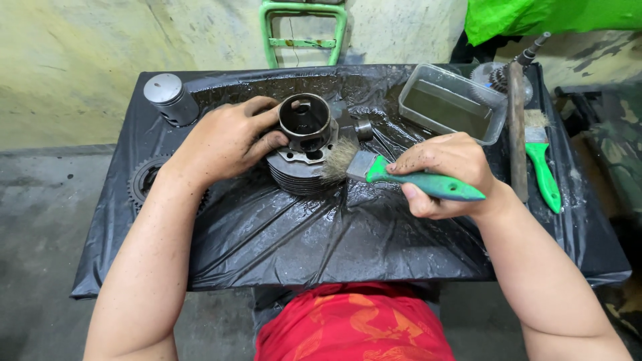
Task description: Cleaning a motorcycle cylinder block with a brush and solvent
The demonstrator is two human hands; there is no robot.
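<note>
Cylinder (304, 144) gripped by left hand (224, 140); right hand (448, 170) clasps brush (401, 175) (bristles touching cylinder).

Plenty of room is sitting open on the near half of the worktop (321, 247), just wet black plastic between the two forearms. Further back it's getting crowded: the finned cylinder (304, 144) is taking up the middle, a small metal sleeve (363, 128) is lying just beside it, and the clear tray (451, 107) is blocking the far right. The long file (516, 134) and spare green brush (540, 157) are hogging the right edge. The piston (170, 99) is standing in the far left corner, with a sprocket (144, 180) poking out nearer on the left.
</note>
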